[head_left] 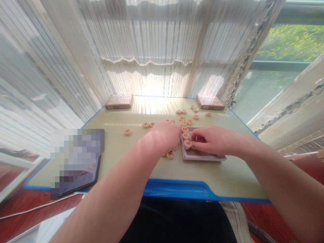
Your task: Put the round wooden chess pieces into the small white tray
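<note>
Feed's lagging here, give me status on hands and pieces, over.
Left hand palm-down beside shallow grey rectangular tray. Right hand fingertips on round wooden chess discs inside it. Loose discs scattered on table around.

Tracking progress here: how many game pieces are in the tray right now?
3, along the left wall of the tray: a far piece, a middle piece and a near piece by the right hand. That hand may hide more.
</note>
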Available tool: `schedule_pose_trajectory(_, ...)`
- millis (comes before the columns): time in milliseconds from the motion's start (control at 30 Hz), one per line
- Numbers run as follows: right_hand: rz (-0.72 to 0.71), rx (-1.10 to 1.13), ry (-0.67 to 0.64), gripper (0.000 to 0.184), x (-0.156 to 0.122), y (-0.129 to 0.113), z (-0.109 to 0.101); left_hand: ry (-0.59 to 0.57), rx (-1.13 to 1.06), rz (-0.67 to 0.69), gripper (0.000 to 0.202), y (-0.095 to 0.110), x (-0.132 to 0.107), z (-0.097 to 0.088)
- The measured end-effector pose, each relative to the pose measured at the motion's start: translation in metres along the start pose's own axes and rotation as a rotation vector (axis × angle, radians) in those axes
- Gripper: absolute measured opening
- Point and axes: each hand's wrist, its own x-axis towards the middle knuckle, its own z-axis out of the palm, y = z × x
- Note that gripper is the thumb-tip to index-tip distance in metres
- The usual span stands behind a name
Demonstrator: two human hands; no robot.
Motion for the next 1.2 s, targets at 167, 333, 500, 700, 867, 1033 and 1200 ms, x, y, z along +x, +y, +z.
schedule_pose_trajectory(167,-0.008,0.006,0.003,0.031,-0.002,-0.002,-0.002,0.017,-0.012,-0.006,0.027,-0.003,0.002,0.003)
schedule_pose_trajectory(333,0.003,0.005,0.006,0.033,0.000,0.000,-0.001,0.031,-0.027,-0.014,0.028,-0.005,0.003,0.003)
schedule_pose_trajectory(500,0.044,-0.053,0.043,0.033,-0.001,0.002,-0.001,0.043,-0.016,-0.017,0.028,-0.006,0.004,0.005)
schedule_pose_trajectory(700,-0.042,0.016,0.031,0.028,-0.002,0.001,0.000,0.059,-0.011,-0.014,0.030,-0.009,0.006,0.007)
schedule_pose_trajectory(867,-0.033,-0.027,0.053,0.031,0.000,0.004,0.002,0.083,-0.013,-0.016,0.030,-0.009,0.006,0.007)
schedule_pose_trajectory(1033,-0.037,-0.047,0.064,0.033,0.000,0.003,0.001,0.098,-0.025,-0.022,0.031,-0.010,0.007,0.009)
schedule_pose_trajectory(1200,-0.020,-0.068,0.073,0.031,-0.002,0.001,-0.001,0.103,-0.016,-0.019,0.031,-0.012,0.008,0.010)
